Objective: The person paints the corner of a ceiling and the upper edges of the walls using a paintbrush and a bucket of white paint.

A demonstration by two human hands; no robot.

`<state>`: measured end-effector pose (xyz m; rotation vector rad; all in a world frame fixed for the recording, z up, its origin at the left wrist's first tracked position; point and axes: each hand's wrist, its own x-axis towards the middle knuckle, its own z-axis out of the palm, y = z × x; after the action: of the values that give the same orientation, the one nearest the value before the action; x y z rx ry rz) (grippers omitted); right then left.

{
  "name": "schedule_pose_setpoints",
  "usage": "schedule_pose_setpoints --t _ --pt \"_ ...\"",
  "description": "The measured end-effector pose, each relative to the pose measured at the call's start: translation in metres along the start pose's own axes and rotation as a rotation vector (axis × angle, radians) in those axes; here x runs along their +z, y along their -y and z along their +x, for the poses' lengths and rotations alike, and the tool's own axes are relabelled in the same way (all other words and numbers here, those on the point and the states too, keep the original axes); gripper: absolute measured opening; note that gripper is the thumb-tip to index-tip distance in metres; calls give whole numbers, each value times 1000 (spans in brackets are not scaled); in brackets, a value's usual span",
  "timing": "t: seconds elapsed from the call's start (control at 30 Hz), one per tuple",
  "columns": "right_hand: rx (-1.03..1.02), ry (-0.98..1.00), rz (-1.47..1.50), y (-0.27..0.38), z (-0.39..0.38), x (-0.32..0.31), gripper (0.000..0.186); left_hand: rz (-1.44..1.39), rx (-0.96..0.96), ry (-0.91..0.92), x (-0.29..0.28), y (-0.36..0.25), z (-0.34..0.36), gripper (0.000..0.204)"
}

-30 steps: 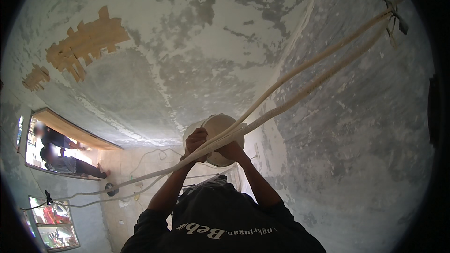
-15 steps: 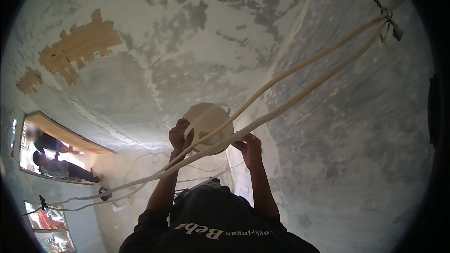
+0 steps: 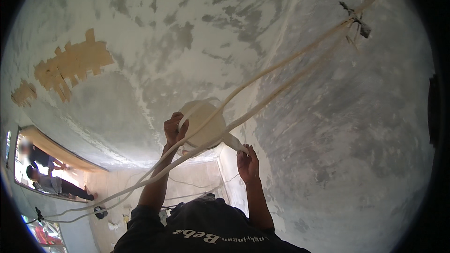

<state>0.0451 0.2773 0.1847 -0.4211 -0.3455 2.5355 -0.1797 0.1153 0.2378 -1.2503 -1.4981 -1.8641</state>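
Observation:
A pale, round, disc-like roll (image 3: 212,124) of cream strip is held up in the middle of the view. My left hand (image 3: 175,129) grips its left edge, where a lighter band curves over the roll. From the lower right of the roll a short flat strip (image 3: 233,142) stands out. My right hand (image 3: 248,165) pinches the free end of that strip between thumb and fingers. Two cream hoses or cables (image 3: 262,105) cross in front of the roll and hide part of it. I cannot make out the strip's exact material.
Patchy grey plastered surface (image 3: 323,136) surrounds me. The hoses run from a dark fixture (image 3: 360,26) at the upper right to a dark tie (image 3: 39,213) at the lower left. Two people (image 3: 51,182) are at an opening on the left. A tan patch (image 3: 75,63) lies at the upper left.
My right hand has moved down and away from the roll, drawing a length of strip out. My left hand stays on the roll's edge. The whole view has shifted slightly.

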Motion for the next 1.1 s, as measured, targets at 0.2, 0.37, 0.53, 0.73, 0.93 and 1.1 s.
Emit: schedule_pose_setpoints --t 0.2,0.37,0.53,0.73,0.93,1.1 --pt "12 85 151 8 -3 5 15 -54 -32 128 -1 27 44 26" --pt "-36 70 167 18 -5 2 17 68 -244 158 -3 23 96 29" --pt "-72 48 156 25 -7 -4 15 40 -184 193 -10 53 149 35" --pt "-116 1 105 34 -13 -6 18 16 -216 92 -10 58 181 42" --pt "-145 -5 130 45 -16 -13 19 106 -271 -26 -3 73 200 43" --pt "-158 5 77 51 -14 -5 18 83 -338 -38 -14 85 213 44"
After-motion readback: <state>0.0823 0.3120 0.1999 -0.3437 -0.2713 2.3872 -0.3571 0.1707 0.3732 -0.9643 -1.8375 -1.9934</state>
